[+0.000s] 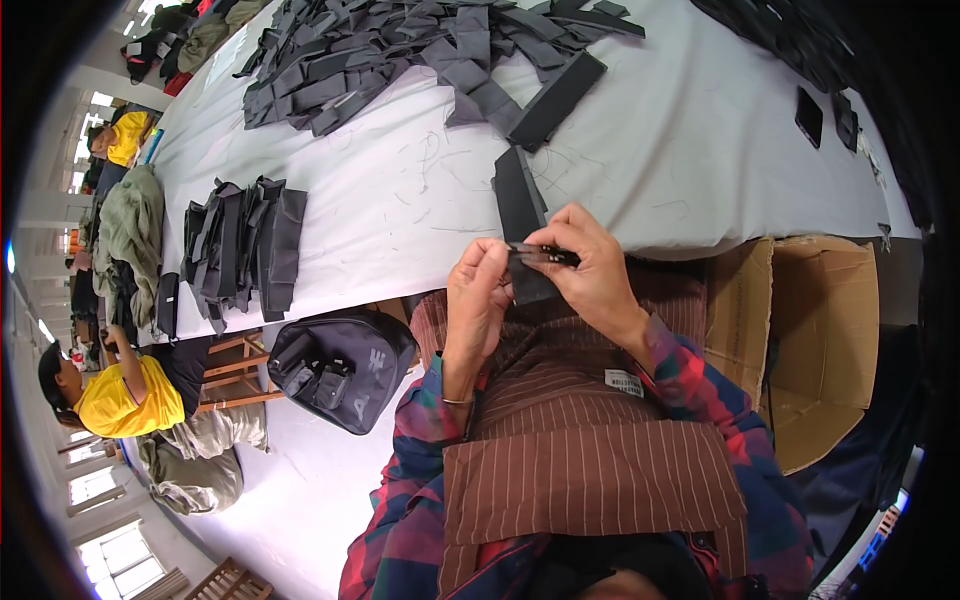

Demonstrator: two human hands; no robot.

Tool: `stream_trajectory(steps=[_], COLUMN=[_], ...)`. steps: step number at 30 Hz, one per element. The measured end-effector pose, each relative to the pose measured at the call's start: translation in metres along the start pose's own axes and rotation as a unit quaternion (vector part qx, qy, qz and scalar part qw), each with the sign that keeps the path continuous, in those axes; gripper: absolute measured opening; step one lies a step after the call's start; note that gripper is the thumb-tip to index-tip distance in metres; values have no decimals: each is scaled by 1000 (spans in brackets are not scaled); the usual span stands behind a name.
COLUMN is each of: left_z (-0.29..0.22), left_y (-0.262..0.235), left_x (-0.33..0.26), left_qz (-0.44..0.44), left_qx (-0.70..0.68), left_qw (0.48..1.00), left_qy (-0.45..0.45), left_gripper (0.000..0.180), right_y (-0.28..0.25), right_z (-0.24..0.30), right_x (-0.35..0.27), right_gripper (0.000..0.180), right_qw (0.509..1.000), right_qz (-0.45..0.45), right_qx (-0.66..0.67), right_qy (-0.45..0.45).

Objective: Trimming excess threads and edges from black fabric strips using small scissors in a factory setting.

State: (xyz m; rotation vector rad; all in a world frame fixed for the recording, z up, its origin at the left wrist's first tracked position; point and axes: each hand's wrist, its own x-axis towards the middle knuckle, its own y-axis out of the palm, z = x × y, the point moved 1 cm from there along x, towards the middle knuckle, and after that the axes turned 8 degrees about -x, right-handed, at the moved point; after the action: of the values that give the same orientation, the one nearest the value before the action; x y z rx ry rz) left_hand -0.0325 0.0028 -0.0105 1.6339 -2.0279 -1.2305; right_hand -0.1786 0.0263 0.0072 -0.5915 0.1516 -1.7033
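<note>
Both hands pinching dark fabric strip (pixel 528 272) above my lap at table edge (pixel 640 235): left hand (pixel 477 300) steadying lower end, right hand (pixel 590 268) gripping top, keeping strip taut for close inspection.

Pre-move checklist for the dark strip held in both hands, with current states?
1. Left hand grips the dark fabric strip at its near end: ok.
2. Right hand pinches the same end from above: ok.
3. Small tool in the right hand's fingers: cannot tell.
4. Strip's far end rests on the white table: ok.
5. Loose pile of dark pieces lies apart from the strip: ok.
6. Cardboard box beside the right arm stands open: ok.
</note>
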Motion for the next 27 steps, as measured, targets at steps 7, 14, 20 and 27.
stream_trajectory(steps=[7,14,20,27], left_z=[3,4,3,2], left_y=[-6,-11,1,-6], left_x=[3,9,5,4], left_qz=[-16,-9,-18,-5], left_qx=[79,76,82,107], left_qw=[996,995,994,990], left_qy=[47,65,73,90], left_gripper=[16,16,17,16], right_y=[-20,-34,-26,-34], right_z=[10,-1,1,1], right_x=[-1,-18,-20,-18], right_gripper=[22,19,16,16], right_qw=[998,971,967,975], right_qz=[-38,45,53,21], right_qx=[-48,-207,-186,-179], right_qy=[23,-109,-164,-127])
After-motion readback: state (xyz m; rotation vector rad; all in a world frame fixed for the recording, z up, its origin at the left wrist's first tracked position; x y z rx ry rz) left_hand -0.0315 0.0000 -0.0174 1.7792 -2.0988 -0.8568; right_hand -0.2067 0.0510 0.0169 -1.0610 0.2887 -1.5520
